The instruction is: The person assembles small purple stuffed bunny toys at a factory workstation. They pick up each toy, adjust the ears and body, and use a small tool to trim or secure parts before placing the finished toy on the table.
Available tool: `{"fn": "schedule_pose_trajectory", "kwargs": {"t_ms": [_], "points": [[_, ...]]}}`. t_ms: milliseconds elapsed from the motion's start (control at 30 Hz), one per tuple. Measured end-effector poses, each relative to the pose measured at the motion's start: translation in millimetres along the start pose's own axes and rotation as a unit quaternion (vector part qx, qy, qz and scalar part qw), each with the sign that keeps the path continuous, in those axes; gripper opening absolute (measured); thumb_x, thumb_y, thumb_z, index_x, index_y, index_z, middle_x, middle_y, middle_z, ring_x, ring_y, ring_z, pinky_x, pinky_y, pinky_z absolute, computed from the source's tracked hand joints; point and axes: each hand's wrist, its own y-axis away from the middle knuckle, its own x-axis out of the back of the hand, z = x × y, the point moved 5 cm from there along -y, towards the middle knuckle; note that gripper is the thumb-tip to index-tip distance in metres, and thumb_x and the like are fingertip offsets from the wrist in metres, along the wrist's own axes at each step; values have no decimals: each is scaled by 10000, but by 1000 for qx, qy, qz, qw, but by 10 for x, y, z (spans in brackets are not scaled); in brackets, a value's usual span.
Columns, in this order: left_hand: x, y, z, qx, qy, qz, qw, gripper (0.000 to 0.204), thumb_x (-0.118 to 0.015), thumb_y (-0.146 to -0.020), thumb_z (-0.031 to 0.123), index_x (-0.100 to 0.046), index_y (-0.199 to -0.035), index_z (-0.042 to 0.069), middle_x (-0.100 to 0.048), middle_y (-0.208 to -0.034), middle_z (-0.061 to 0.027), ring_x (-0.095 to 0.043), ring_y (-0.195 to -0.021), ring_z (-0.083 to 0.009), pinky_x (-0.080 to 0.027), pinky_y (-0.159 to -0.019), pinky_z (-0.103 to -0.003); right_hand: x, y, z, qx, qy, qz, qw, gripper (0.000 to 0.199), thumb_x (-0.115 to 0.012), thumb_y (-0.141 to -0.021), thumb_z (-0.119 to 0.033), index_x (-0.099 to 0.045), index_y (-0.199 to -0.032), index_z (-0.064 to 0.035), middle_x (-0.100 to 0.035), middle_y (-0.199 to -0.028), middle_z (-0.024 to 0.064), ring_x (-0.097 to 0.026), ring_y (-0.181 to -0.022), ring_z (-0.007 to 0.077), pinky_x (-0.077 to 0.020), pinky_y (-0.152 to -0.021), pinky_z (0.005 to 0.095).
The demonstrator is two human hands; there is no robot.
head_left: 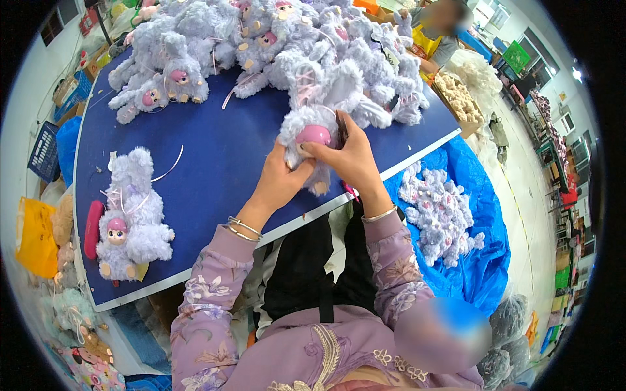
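Observation:
A fluffy lavender plush toy with long ears and a shiny pink cap-like head piece is held between my two hands, just above the near edge of the table. My left hand grips its left and lower side. On the other side, my right hand wraps round the toy, its thumb laid across the lower edge of the pink piece. My fingers hide most of the toy's face. Something dark shows by my right fingers, too unclear to name.
A large heap of similar plush toys covers the far side of the blue table. More toys lie at the left beside a pink case. Right of the table, a blue sheet holds several small plush pieces. Another person sits at the far right.

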Motion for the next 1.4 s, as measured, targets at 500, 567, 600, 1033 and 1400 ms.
{"fn": "schedule_pose_trajectory", "kwargs": {"t_ms": [500, 567, 600, 1033, 1400], "points": [[48, -27, -90, 58, 122, 35, 990, 441, -699, -864, 156, -508, -1232, 6, -602, -1105, -44, -564, -963, -94, -479, -830, -254, 81, 222, 272, 2, -28, 43, 999, 283, -680, -869, -199, -592, -1035, 12, -592, -849, 9, -511, -787, 74, -444, -699, 248], [32, -19, -78, 46, 136, 31, 989, 428, -683, -876, 151, -502, -1235, 2, -594, -1124, -51, -553, -986, -91, -469, -844, -251, 25, 290, 368, 13, -16, 55, 998, 206, -608, -919, -202, -588, -968, -3, -526, -728, -12, -444, -689, 66, -401, -597, 255], [34, -8, -65, 39, 141, 30, 989, 422, -675, -882, 148, -500, -1236, -1, -591, -1133, -54, -547, -997, -90, -464, -851, -249, 16, 319, 382, -14, -14, 39, 999, 182, -600, -925, -180, -584, -976, -6, -525, -722, -26, -448, -662, 51, -394, -576, 233], [8, 85, -256, 137, 289, -48, 946, 333, -552, -933, 148, -528, -1234, 7, -603, -1074, -28, -577, -932, -80, -483, -783, -236, 61, 282, 409, -52, -231, 16, 971, 229, -625, -856, -56, -595, -1082, -26, -598, -890, -40, -517, -727, 26, -424, -626, 191], [7, 34, -247, 104, 246, -17, 964, 256, -579, -900, 99, -621, -1138, 13, -646, -971, -11, -570, -841, -52, -468, -734, -217, -13, 260, 348, -64, -204, 30, 976, 383, -572, -827, -38, -542, -1205, 17, -624, -1063, 51, -590, -907, 108, -475, -791, 247]]}}
